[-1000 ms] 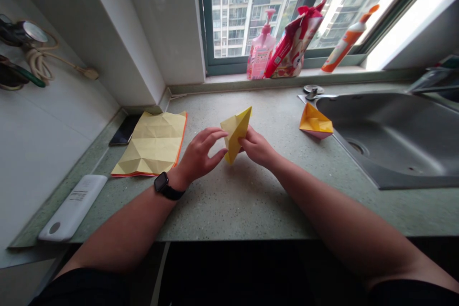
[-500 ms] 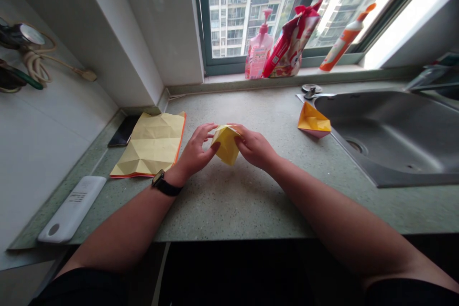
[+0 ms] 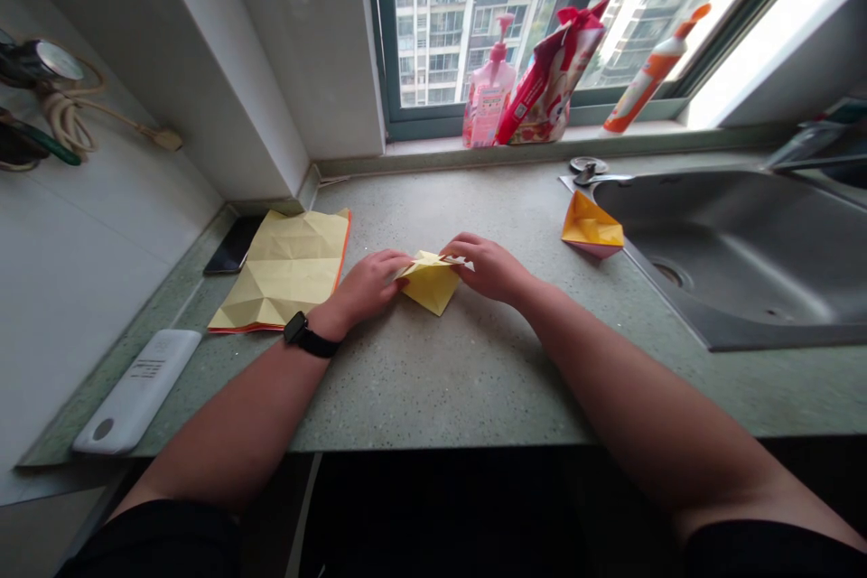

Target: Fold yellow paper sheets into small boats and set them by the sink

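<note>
A small folded piece of yellow paper (image 3: 430,284) lies on the speckled green stone counter (image 3: 433,379), its upper corners pinched between my hands. My left hand (image 3: 368,287) grips its left corner, and my right hand (image 3: 486,268) holds its upper right edge. Left of my left hand lies a creased yellow sheet with an orange edge (image 3: 284,271). A folded orange and pink paper shape (image 3: 591,226) sits to the right, at the sink's rim. A black watch (image 3: 306,335) circles my left wrist.
A steel sink (image 3: 731,253) fills the right side. A black phone (image 3: 234,244) and a white remote-like device (image 3: 139,390) lie at the left. A pink soap pump (image 3: 489,88), a red packet (image 3: 550,77) and an orange-capped bottle (image 3: 647,72) stand on the windowsill.
The yellow paper has dropped from the air onto the counter and turned flatter. Both hands have moved down with it and now press it from either side.
</note>
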`<move>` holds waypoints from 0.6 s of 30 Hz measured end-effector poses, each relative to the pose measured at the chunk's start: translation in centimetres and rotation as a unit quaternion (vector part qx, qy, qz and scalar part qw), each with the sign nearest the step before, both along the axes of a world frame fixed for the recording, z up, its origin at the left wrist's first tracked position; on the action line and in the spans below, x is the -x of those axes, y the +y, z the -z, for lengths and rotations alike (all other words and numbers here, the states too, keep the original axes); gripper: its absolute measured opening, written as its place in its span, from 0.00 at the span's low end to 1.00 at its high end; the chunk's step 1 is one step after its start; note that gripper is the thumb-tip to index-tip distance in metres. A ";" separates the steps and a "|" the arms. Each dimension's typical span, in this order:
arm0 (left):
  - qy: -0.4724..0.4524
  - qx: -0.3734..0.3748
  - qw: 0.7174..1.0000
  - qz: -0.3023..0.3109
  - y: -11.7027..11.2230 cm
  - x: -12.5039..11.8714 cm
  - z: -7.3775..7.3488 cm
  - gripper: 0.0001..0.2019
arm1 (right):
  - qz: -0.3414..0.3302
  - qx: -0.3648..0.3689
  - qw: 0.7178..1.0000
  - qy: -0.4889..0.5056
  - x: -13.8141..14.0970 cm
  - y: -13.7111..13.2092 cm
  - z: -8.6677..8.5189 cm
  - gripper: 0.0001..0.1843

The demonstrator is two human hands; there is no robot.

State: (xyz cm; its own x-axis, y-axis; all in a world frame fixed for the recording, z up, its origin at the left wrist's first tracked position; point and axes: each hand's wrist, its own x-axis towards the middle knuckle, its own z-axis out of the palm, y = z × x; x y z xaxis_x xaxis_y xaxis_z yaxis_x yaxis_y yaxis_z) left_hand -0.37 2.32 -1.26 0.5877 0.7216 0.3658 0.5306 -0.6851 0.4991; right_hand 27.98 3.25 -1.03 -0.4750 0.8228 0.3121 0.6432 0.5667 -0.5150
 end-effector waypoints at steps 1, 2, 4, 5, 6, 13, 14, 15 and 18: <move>0.012 -0.006 1.000 0.009 0.0 0.1 0.0 0.18 | -0.017 0.006 1.000 -0.008 -0.3 0.1 -0.1 0.18; 0.024 -0.012 0.999 0.017 0.1 0.2 0.0 0.19 | -0.034 0.012 0.999 -0.015 -0.5 0.2 -0.2 0.18; 0.049 -0.020 0.998 0.030 0.1 0.4 0.0 0.22 | -0.062 0.019 0.997 -0.029 -1.0 0.4 -0.3 0.21; 0.059 -0.023 0.997 0.035 0.1 0.5 0.0 0.23 | -0.072 0.021 0.997 -0.037 -1.2 0.4 -0.4 0.22; 0.068 -0.025 0.997 0.037 0.0 0.5 0.0 0.24 | -0.079 0.021 0.996 -0.045 -1.4 0.5 -0.5 0.24; 0.085 -0.002 0.996 0.020 0.1 0.7 0.1 0.18 | -0.066 0.026 0.992 -0.103 -1.0 0.6 -0.3 0.20; 0.081 0.003 0.997 0.017 0.1 0.6 0.1 0.15 | -0.063 0.021 0.992 -0.107 -0.8 0.5 -0.4 0.17; 0.076 0.006 0.997 0.014 0.0 0.4 0.1 0.14 | -0.060 0.016 0.992 -0.113 -0.6 0.4 -0.4 0.15; 0.070 0.013 0.997 -0.004 -0.5 -0.2 -0.1 0.20 | -0.039 0.003 0.989 -0.140 0.2 -0.2 -0.7 0.14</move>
